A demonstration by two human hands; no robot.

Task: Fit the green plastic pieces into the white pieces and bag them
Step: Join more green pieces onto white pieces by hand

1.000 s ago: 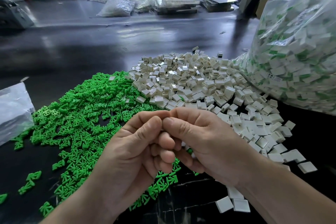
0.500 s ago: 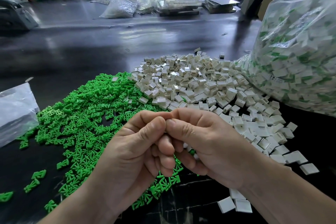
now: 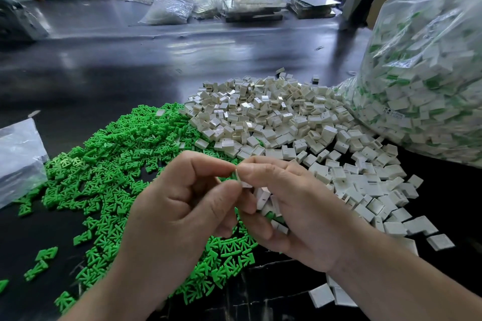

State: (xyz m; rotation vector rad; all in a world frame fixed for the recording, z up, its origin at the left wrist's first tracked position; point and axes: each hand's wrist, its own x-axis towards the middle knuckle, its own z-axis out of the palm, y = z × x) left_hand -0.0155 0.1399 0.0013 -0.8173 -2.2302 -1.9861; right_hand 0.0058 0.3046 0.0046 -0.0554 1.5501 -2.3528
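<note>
While right hand (image 3: 300, 211) pinches 1 white piece (image 3: 243, 180) at fingertips (image 3: 254, 171), spares (image 3: 263, 198) banked in palm, left hand (image 3: 182, 206) curls close, grip contents hidden. Green pieces (image 3: 117, 164) heaped left, white pieces (image 3: 273, 117) right, bag (image 3: 430, 73) beside: short reaches.

Bare left hand (image 3: 180, 216), bare right hand (image 3: 300, 214)

Small-parts assembly workshop. A long dark bench (image 3: 156, 60) carries bulk heaps of green pieces (image 3: 117, 164) and white pieces (image 3: 273, 117). Filled bag (image 3: 430, 73) at 2 o'clock; trays (image 3: 255, 2) and small bags (image 3: 167, 12) at 12.
</note>
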